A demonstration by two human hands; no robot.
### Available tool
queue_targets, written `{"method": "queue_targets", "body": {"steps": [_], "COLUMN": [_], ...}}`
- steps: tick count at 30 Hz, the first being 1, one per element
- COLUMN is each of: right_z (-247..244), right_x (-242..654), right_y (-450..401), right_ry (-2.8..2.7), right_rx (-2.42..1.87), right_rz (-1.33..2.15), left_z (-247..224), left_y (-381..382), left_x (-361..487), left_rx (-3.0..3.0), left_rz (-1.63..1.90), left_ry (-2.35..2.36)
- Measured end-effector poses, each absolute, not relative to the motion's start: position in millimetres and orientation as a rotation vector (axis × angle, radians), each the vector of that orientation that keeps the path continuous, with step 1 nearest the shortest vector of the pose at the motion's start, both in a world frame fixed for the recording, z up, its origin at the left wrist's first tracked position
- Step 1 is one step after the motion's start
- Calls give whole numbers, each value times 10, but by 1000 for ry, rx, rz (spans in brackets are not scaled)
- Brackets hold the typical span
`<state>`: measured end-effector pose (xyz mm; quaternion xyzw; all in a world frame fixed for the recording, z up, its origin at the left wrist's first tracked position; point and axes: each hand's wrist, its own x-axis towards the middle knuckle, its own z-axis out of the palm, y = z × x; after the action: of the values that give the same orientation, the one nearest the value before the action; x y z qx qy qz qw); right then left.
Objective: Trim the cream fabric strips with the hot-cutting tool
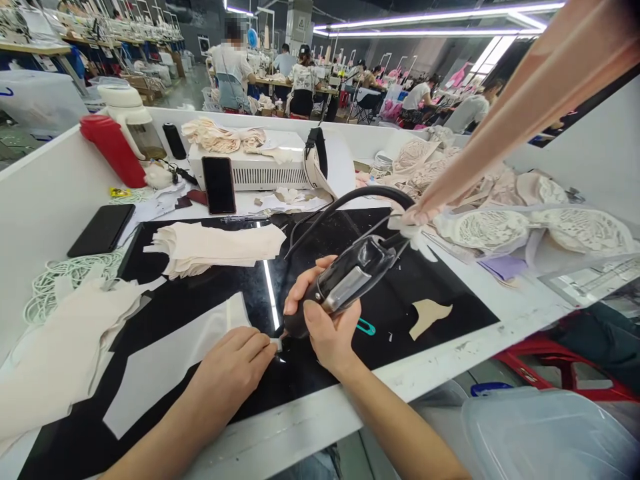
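My right hand (327,320) is wrapped round a black handheld tool (350,273) with a silver plate on its side. A black cable runs from its upper end, and a peach fabric strip (505,127) hangs down to that end. My left hand (237,363) pinches the end of a pale fabric piece (165,363) at the tool's tip, over the black glossy board (310,367). Behind lies a stack of cream fabric pieces (215,247). Another cream pile (65,347) is at the left.
A phone (219,185) leans against a white vented box (270,177). At the left are a red bottle (113,150) and a black case (101,230). Lace cups (485,230) lie at the right, near a beige scrap (429,317) and a teal tool (366,326). People sit beyond.
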<state>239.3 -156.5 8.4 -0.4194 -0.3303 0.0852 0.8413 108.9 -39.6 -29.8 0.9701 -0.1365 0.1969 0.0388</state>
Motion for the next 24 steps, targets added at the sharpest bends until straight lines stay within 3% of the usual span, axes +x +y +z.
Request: {"method": "queue_targets", "body": {"steps": [24], "right_z": [151], "right_x": [2415], "right_y": [-1562], "right_ry": [-701], "right_rx": [-971], "right_rz": [169], "left_z": [-388], "left_y": [-388], "left_x": [1115], "left_rx": [2935], "left_rz": [670], "left_ry": [-420]}}
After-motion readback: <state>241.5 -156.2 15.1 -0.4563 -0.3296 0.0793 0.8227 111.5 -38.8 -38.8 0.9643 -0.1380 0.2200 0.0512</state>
